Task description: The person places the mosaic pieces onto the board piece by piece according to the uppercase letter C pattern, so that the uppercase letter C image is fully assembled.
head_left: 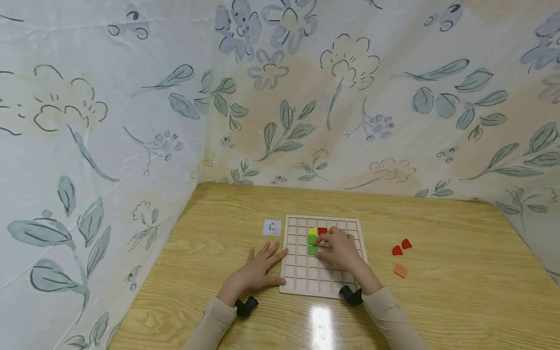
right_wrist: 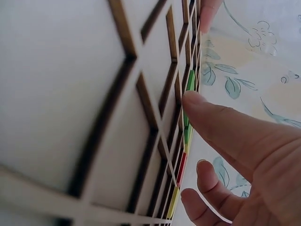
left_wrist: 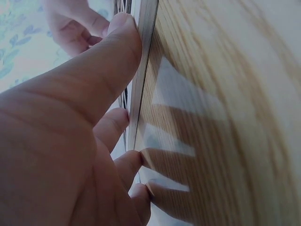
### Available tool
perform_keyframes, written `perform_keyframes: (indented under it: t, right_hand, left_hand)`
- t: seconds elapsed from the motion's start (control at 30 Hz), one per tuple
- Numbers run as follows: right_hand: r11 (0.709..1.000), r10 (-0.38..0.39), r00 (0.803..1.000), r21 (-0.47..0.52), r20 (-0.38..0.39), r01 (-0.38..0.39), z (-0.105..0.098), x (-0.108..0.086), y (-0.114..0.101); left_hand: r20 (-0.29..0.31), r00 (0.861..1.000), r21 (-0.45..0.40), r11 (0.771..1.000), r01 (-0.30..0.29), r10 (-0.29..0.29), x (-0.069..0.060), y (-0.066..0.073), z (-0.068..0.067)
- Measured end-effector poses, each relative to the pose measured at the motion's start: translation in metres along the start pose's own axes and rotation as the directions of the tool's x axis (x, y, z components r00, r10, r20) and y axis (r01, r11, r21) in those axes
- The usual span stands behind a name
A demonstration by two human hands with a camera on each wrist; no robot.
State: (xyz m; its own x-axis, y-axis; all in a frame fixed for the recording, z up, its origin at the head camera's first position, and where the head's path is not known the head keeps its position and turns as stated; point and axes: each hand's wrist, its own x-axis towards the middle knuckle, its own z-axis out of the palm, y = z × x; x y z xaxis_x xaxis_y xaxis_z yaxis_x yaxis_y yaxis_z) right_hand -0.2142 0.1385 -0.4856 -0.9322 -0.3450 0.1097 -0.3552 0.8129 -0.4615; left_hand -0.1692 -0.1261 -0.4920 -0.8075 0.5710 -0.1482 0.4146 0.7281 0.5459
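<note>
A wooden grid board (head_left: pixel 302 286) lies on the table. My left hand (head_left: pixel 255 272) is spread at its left side, thumb and a fingertip against the board's edge (left_wrist: pixel 143 61). My right hand (head_left: pixel 343 250) is over the board, with thumb and index finger at the top and bottom edges of the lower green square (head_left: pixel 312 250). In the right wrist view the thumb touches a green piece (right_wrist: pixel 190 82); the index fingertip is hidden. Another green square (head_left: pixel 312 239), a yellow piece (head_left: pixel 312 231) and a red piece (head_left: pixel 322 230) lie above it in the grid.
A small pattern card (head_left: pixel 271 227) lies left of the board's upper corner. To the right of the board are two red rounded pieces (head_left: pixel 397 250) (head_left: pixel 407 243) and an orange square (head_left: pixel 400 271). Floral cloth (head_left: pixel 280 97) hangs behind the table and along its left side.
</note>
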Motion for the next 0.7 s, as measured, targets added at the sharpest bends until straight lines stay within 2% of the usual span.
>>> perform_keyframes:
  t: [0.1,0.37,0.53,0.7]
  right_hand:
    - [1.000,0.007,1.000,0.002,-0.001,-0.007,-0.001,0.000,0.002]
    - [0.997,0.016,1.000,0.082,-0.003,-0.016,-0.007,-0.004,0.008]
    - [0.996,-0.005,1.000,0.083,-0.027,0.007,-0.013,-0.007,0.011]
    - [0.991,-0.001,0.999,0.131,-0.044,0.007,-0.020,-0.009,0.016]
  left_hand:
    - [-0.003,1.000,0.006,1.000,-0.002,0.002,0.000,-0.001,0.001]
    - [-0.006,1.000,0.007,1.000,-0.008,0.008,0.001,-0.003,0.003]
    - [0.000,1.000,0.009,1.000,-0.010,0.010,0.000,-0.003,0.003]
    - [-0.004,1.000,0.003,1.000,-0.017,0.017,0.000,-0.004,0.004]
